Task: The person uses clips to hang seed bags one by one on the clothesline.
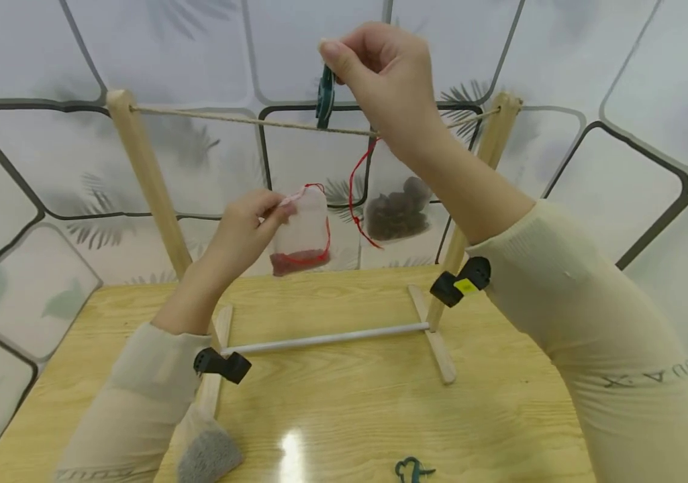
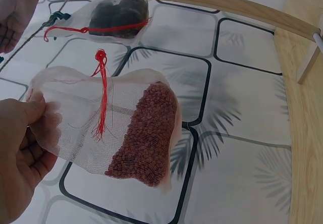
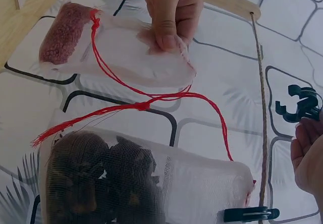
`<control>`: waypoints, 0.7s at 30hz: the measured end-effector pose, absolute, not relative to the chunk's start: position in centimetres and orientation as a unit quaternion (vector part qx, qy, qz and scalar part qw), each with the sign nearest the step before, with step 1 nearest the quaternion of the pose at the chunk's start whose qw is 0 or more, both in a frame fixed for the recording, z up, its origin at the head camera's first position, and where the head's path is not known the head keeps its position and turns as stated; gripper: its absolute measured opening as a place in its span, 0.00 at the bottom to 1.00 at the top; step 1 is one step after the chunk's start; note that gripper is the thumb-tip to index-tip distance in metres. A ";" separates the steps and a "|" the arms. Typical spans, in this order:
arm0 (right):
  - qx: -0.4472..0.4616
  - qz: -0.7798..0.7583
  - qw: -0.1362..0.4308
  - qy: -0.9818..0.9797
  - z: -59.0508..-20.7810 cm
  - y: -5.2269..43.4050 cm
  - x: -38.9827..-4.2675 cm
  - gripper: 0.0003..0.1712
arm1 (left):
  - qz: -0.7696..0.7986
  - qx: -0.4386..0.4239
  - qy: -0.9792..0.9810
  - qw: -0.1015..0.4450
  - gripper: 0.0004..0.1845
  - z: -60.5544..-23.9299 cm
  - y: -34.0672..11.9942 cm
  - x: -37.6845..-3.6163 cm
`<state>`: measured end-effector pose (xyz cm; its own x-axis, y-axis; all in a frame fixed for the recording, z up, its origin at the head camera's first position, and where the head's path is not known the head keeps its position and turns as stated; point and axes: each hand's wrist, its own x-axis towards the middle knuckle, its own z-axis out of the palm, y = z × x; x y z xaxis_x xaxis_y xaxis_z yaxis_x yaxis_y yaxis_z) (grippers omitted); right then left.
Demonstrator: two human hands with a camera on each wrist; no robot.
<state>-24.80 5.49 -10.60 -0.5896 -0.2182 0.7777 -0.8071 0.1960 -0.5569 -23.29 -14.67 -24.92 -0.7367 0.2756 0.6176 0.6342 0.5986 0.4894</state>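
My left hand pinches the top corner of a white mesh drawstring bag with small dark red beans or grains in its bottom and a red cord. It hangs below and in front of a rope. Up above the rope, my right hand holds a dark green plastic clip between thumb and fingers, its lower end close to the rope. To the right, a second mesh bag of dark lumpy pieces hangs from the rope by another green clip, its red cord dangling.
The rope spans two wooden posts, joined low down by a white bar, on a wood-grain table. A grey-filled mesh bag lies front left. Another green clip lies at the front edge of the view.
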 end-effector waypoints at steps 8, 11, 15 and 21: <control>0.302 0.552 0.208 -0.749 -10.5 4.4 -25.7 0.08 | -0.384 -0.249 -0.850 0.261 0.11 -24.5 -14.1 -23.9; 0.304 0.544 0.199 -0.756 -10.8 4.4 -26.0 0.09 | -0.391 -0.246 -0.847 0.262 0.11 -24.1 -13.7 -24.0; 0.307 0.528 0.199 -0.766 -11.2 4.3 -26.3 0.09 | -0.403 -0.249 -0.837 0.275 0.11 -23.6 -13.5 -24.2; 0.309 0.502 0.196 -0.784 -11.8 4.1 -26.2 0.10 | -0.407 -0.256 -0.823 0.303 0.09 -23.2 -13.4 -24.2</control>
